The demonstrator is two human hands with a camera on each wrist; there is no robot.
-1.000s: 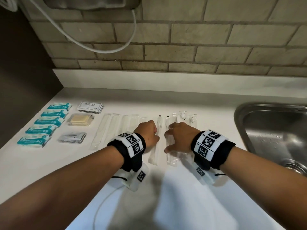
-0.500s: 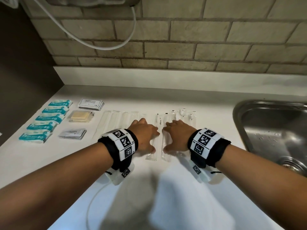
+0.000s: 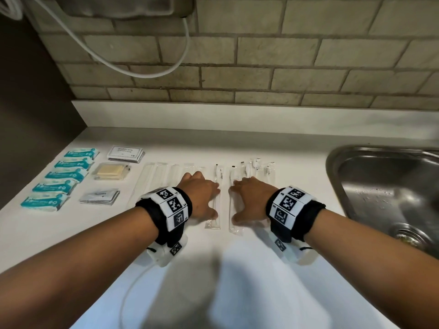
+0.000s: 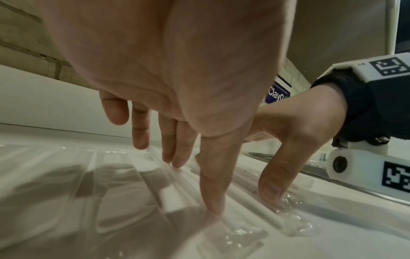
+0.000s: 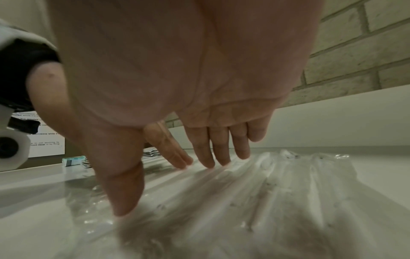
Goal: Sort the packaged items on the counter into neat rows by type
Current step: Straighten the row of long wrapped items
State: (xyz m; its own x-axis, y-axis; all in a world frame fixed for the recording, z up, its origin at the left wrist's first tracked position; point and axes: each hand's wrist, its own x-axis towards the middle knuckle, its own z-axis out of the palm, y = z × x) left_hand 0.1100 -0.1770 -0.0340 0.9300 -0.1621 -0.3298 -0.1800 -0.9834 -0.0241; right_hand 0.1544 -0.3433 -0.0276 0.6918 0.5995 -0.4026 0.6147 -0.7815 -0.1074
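Observation:
Long clear-wrapped toothbrush packets lie side by side on the white counter (image 3: 237,269). My left hand (image 3: 202,198) lies flat with straight fingers on the left group of packets (image 3: 164,172), its thumb (image 4: 213,192) pressing the wrap beside one packet (image 3: 217,198). My right hand (image 3: 249,200) presses flat on the right group (image 3: 259,169), fingertips (image 5: 208,163) on the plastic; a packet (image 3: 231,205) lies by its thumb. A narrow gap of counter separates the two groups. At far left a column of teal packs (image 3: 59,179) stands in a row.
Between the teal packs and the toothbrushes lie a stack of white shampoo sachets (image 3: 126,154), a yellow bar in clear wrap (image 3: 111,172) and grey sachets (image 3: 99,197). A steel sink (image 3: 389,186) opens at the right. A brick wall rises behind.
Both hands have flattened and slid a little apart, parting the toothbrush packets into a left and a right group with a wider gap between the two middle packets.

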